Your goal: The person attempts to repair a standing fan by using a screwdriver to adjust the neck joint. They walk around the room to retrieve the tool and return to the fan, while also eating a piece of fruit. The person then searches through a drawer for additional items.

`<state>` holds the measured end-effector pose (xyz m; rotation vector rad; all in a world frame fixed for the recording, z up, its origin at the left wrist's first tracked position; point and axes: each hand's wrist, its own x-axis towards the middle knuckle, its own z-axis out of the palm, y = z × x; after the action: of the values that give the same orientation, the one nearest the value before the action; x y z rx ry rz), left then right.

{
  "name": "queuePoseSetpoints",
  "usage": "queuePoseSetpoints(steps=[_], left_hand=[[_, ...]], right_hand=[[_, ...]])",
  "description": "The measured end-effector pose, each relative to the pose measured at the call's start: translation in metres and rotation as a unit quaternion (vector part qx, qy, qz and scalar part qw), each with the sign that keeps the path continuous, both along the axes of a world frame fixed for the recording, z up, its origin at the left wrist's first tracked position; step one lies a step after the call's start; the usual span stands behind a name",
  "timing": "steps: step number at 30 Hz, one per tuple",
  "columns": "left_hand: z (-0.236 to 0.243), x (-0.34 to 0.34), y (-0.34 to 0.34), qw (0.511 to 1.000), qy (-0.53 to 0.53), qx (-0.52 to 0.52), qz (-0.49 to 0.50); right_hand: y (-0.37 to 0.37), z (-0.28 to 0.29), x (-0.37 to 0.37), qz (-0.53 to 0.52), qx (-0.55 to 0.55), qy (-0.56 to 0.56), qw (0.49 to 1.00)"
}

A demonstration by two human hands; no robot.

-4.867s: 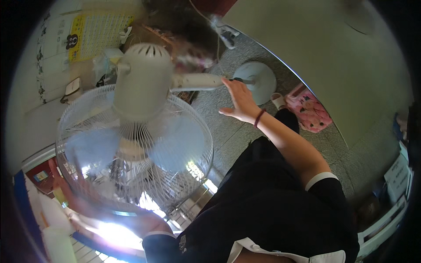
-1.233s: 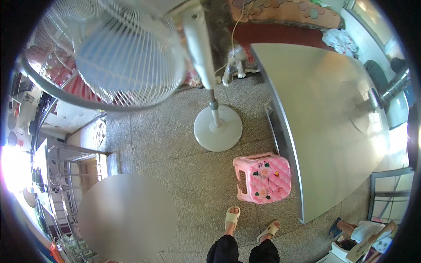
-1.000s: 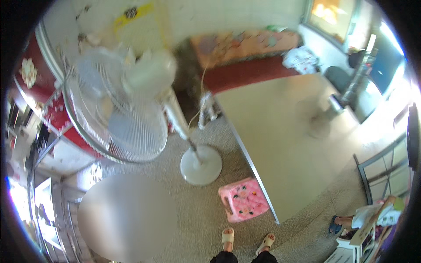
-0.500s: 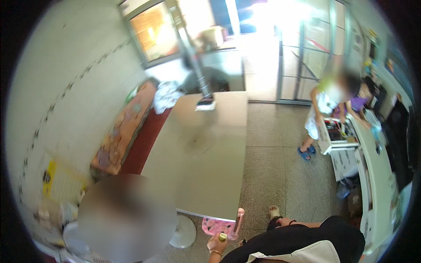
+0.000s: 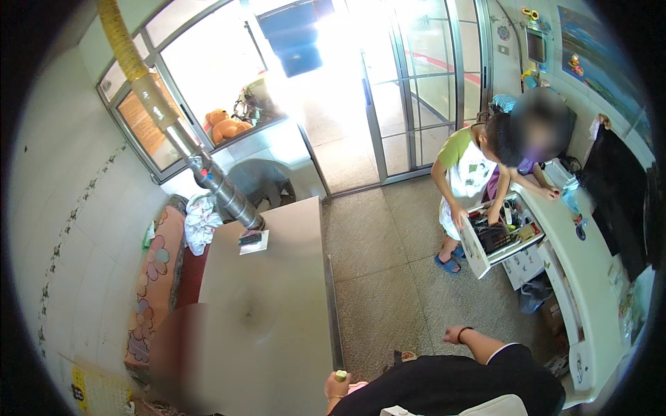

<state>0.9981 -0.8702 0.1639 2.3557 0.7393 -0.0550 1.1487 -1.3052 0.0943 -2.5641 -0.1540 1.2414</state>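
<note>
A long pale-topped table (image 5: 274, 298) is filling the left foreground, its right edge running above grey stone floor tiles (image 5: 374, 298), while a white tiled wall (image 5: 76, 229) is rising behind a floral orange backrest (image 5: 154, 274). Strong daylight is pouring through the doorway beside a sliding glass door (image 5: 423, 83), and a teddy bear (image 5: 225, 126) is sitting on the window ledge. A metal stovepipe (image 5: 225, 194) is slanting down to the table's far end, just beside a white sheet (image 5: 258, 247) bearing a dark oblong thing; a bundled white cloth (image 5: 201, 223) is lying near that corner. On the right, an open drawer (image 5: 474, 251) is jutting from a white curved desk (image 5: 590, 298) into the floor space, and a person in a white top (image 5: 468, 170) is leaning over it, one hand inside. The wearer's left hand (image 5: 336, 387), near the table's closest visible edge, is curling its fingers around a pale-green stub (image 5: 340, 376), whose tip is poking out above the grip. The right hand (image 5: 455, 335) is hanging above the floor, fingers partly bent; whether it is holding anything cannot be told. Compared with half a second ago, the fan's round base is no longer showing, the pink stool (image 5: 357, 387) is showing only a sliver, and the left hand is keeping its stub.
</note>
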Motion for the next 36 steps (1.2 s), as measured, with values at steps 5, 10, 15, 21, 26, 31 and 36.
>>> queuePoseSetpoints(steps=[5,10,15,21,26,31,36], left_hand=[[-0.050,0.042,0.005,0.994,0.087,-0.063,-0.005],[-0.097,0.133,0.045,0.997,0.035,-0.061,0.015],[-0.018,0.334,0.035,0.998,-0.040,-0.026,0.032],[0.011,0.580,0.075,0.994,-0.110,0.002,-0.022],[0.065,0.786,0.059,0.986,-0.137,-0.030,-0.093],[0.055,0.925,0.076,0.989,-0.116,0.021,-0.089],[0.037,1.059,0.062,0.990,-0.106,0.035,-0.089]], right_hand=[[0.009,0.050,0.132,-0.054,0.022,-0.034,0.998],[0.074,0.038,0.257,0.032,0.098,0.009,0.995],[0.104,0.036,0.386,0.079,0.110,-0.026,0.990],[0.096,0.028,0.532,0.021,0.089,-0.032,0.995],[0.024,-0.054,0.622,-0.010,0.043,-0.016,0.999],[0.063,0.037,0.732,-0.099,-0.060,0.130,0.985],[0.048,0.006,0.942,-0.028,-0.059,0.132,0.989]])
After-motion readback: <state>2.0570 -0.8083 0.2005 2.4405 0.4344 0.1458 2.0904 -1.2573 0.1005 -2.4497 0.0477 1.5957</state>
